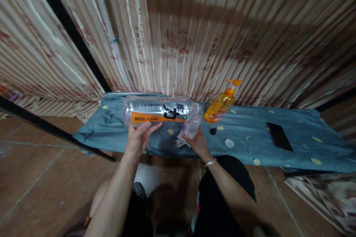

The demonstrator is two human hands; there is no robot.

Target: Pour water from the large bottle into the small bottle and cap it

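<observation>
My left hand [139, 136] holds a large clear plastic bottle [158, 111] with a black, white and orange label, tipped on its side so its mouth points right. Its neck meets the top of a small clear bottle [192, 124], which my right hand [197, 141] grips upright on the cloth. A crumpled white scrap [179, 141] lies just left of my right hand. A small black cap [213, 131] and a white cap [229, 143] rest on the cloth to the right.
A low bench covered in blue-grey patterned cloth [278, 118] stands against a striped brown curtain [194, 29]. An orange pump bottle [221, 104] leans behind the small bottle. A dark phone [279, 136] lies far right. Brown tiled floor [41, 177] lies below; my knees are near the bench.
</observation>
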